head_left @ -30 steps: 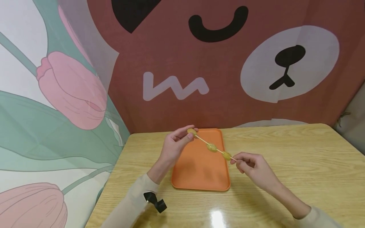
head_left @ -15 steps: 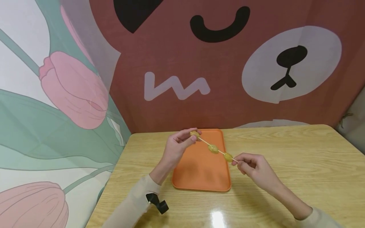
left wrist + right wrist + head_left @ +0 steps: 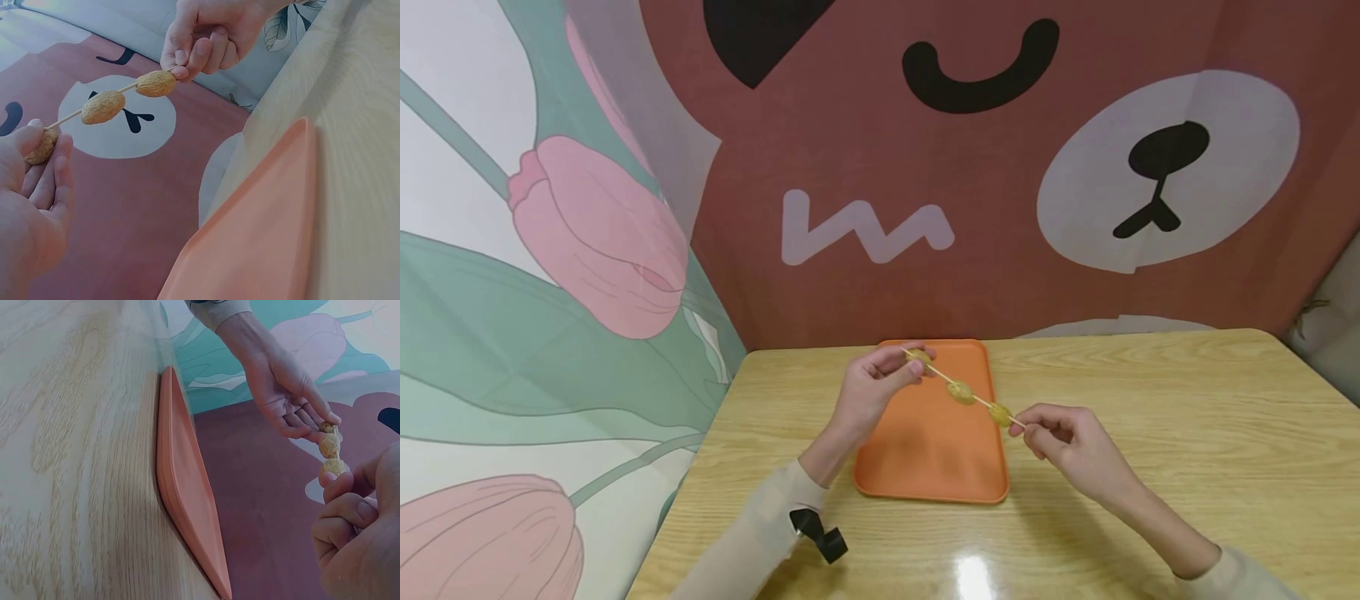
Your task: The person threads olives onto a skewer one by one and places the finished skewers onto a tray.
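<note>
A thin wooden skewer carries three yellow-brown, wrinkled oval balls and slants between my two hands above the orange tray (image 3: 925, 450). My left hand (image 3: 865, 392) pinches the end ball (image 3: 42, 149) between thumb and fingers, and a bit of the skewer's tip pokes out past it. Apart from it on the stick sit the middle ball (image 3: 960, 392) and another ball (image 3: 155, 83) near my right hand (image 3: 1071, 442). That hand pinches the bare lower end of the skewer with thumb and forefinger, its other fingers curled in.
The tray lies on a wood-grain table (image 3: 1150, 392), against the back edge. Behind it hangs a reddish-brown cloth (image 3: 850, 125) with a bear face; a tulip-print cloth (image 3: 602, 233) covers the left side. A black strap (image 3: 818, 535) hangs at the left sleeve.
My left hand has moved a little right and down, sliding the end ball along the skewer so that the tip now shows beyond it. The right hand stays nearly still.
</note>
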Motion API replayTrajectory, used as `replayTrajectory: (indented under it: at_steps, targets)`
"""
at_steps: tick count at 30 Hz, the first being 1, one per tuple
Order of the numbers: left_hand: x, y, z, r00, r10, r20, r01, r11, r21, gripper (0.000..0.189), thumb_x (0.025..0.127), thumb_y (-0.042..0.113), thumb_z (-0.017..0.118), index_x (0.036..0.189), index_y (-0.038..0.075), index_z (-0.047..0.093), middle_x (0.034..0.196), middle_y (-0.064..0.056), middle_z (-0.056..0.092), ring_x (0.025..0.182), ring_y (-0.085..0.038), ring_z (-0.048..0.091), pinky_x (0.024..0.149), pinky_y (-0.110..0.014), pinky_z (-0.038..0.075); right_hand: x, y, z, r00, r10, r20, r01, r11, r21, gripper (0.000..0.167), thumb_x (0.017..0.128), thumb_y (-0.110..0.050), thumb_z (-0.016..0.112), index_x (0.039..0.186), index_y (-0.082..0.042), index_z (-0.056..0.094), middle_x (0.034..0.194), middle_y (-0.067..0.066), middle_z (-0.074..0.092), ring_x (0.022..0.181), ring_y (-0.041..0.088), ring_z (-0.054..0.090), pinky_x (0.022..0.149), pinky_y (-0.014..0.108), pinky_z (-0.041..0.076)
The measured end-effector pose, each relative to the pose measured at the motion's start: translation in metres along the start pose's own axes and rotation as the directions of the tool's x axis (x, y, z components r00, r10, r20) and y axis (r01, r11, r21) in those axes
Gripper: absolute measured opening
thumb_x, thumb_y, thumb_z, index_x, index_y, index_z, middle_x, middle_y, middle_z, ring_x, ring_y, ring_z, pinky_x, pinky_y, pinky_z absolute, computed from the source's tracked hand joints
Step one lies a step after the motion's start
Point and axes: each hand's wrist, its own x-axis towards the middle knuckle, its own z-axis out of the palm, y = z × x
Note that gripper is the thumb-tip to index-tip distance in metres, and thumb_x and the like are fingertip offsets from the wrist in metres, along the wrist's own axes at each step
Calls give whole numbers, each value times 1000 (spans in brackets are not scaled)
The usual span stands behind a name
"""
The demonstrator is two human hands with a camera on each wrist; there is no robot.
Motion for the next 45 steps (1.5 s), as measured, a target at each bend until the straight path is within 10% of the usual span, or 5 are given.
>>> replayTrajectory:
  at_steps: [27,36,45]
  targets:
    - [-6,-14,5,998,-58,12,58,998,9,29,98,14,71,123,-1,70,120,-22,69,102,-36,70,93,-45,54,0,-1,8,999,45,7,-46,998,42,18,100,2,57,95,-5,73,68,6,56,52,11,41,41,30,35]
    - [-4,-15,0,993,-119,-4,119,991,65,28,98,22,72,118,3,73,121,-14,70,104,-33,68,97,-49,51,2,8,10,987,53,154,-74,987,139,18,106,-2,52,106,3,69,73,19,58,54,11,46,40,29,38]
    - [1,-12,-5,985,-154,-80,161,984,78,31,97,23,73,124,7,72,117,-12,72,99,-30,69,92,-40,53,5,11,17,980,-5,198,15,999,-50,20,102,-13,64,118,-12,76,104,1,69,79,19,61,64,29,54]
